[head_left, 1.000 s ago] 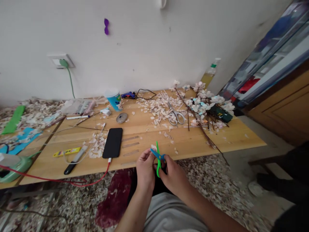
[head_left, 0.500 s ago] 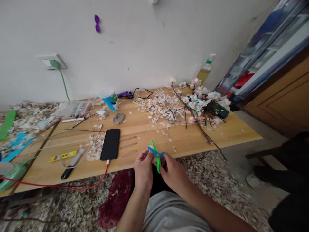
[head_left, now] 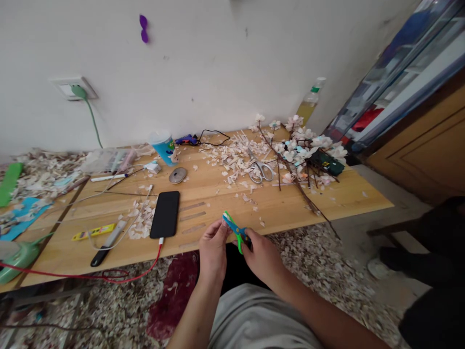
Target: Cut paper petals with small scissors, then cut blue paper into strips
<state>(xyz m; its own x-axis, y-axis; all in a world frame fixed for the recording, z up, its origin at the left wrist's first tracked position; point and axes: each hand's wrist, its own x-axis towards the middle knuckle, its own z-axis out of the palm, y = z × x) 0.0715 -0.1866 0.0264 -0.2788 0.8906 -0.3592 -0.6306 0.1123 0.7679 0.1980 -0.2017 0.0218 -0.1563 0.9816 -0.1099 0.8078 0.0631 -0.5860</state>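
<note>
My right hand (head_left: pixel 262 252) has its fingers in the handles of a pair of blue and green scissors (head_left: pixel 236 230), held just over the front edge of the table. The blades point away and to the left, close together. Right beside their tips, my left hand (head_left: pixel 213 246) is closed in a pinch; a small pale scrap seems to be at its fingertips, too small and covered to name. Pale curled shavings (head_left: pixel 232 160) lie farther back, with grey-handled scissors (head_left: pixel 261 170) among them.
A black phone (head_left: pixel 165 214) on a red cable lies to the left, near a utility knife (head_left: pixel 109 244). Behind stand a blue cup (head_left: pixel 164 148) and a bottle (head_left: pixel 308 103). Flowered branches (head_left: pixel 301 150) cover the right end, one twig overhanging the edge.
The blades of the blue and green scissors have come together at my left fingertips. Both hands stay almost in place; the whole view has shifted slightly.
</note>
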